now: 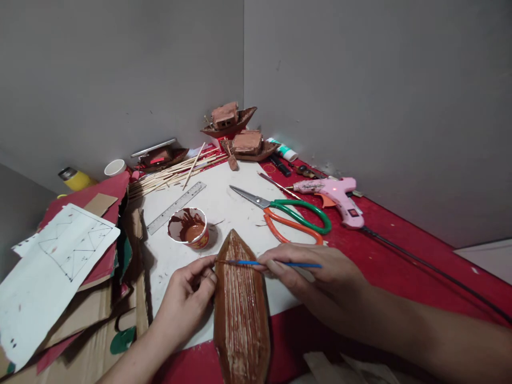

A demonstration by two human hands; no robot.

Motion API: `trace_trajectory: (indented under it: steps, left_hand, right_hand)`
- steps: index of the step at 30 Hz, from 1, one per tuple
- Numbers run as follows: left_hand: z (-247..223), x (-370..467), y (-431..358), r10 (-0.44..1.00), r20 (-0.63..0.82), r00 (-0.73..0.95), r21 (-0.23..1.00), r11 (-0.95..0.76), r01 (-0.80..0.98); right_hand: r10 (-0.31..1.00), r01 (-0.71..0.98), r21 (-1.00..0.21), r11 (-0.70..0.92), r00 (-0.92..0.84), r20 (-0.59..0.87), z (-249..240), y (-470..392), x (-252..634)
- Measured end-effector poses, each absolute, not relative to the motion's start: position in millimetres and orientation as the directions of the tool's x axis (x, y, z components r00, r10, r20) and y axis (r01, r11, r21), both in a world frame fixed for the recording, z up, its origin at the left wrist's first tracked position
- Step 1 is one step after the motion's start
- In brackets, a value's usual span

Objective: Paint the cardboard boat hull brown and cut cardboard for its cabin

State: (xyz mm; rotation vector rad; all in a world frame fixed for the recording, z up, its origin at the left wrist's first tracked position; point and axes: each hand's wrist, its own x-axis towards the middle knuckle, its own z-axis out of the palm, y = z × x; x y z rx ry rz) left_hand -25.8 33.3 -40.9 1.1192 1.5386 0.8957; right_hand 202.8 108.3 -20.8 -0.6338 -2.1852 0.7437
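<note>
A brown model boat hull (pixel 241 320) with ridged strips along its middle lies lengthwise in front of me, its pointed end away from me. My left hand (pixel 191 292) grips the hull's left edge near that end, fingers closed on the rim. In my right hand (pixel 316 272) is a thin paintbrush (pixel 250 263) with a blue handle, pinched between thumb and fingers. Its bristles touch the hull near the left rim. Beyond the hull stands a paper cup (pixel 188 228) with brown paint inside and smeared on its wall.
Green-and-orange-handled scissors (pixel 280 205) and a pink glue gun (pixel 332 192) with a black cord lie at the right. A clear ruler (pixel 176 208), wooden sticks (pixel 180 172) and finished boats (pixel 248 145) are farther back. Cardboard and a drawn paper sheet (pixel 68 266) pile up at the left.
</note>
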Motion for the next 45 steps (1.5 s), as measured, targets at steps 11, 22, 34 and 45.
trace_trajectory:
  steps: [11, 22, 34, 45]
  left_hand:
    - [-42.6, -27.1, 33.3, 0.958, -0.275, -0.085, 0.924, 0.288, 0.251]
    - [-41.3, -26.0, 34.2, 0.961, -0.267, -0.071, 0.922, 0.276, 0.271]
    - [-41.4, -25.5, 35.9, 0.964, -0.259, -0.059, 0.924, 0.265, 0.276]
    - [-44.0, -26.5, 33.8, 0.961, -0.267, -0.067, 0.924, 0.275, 0.264]
  right_hand:
    - [0.614, 0.184, -0.663, 0.725, -0.607, 0.504, -21.3, 108.8, 202.9]
    - [0.635, 0.311, -0.563, 0.766, -0.506, 0.584, -21.8, 114.1, 200.6]
    - [0.623, 0.342, -0.521, 0.782, -0.407, 0.668, -25.4, 114.2, 202.4]
    - [0.658, 0.367, -0.547, 0.752, -0.361, 0.661, -27.6, 114.2, 203.8]
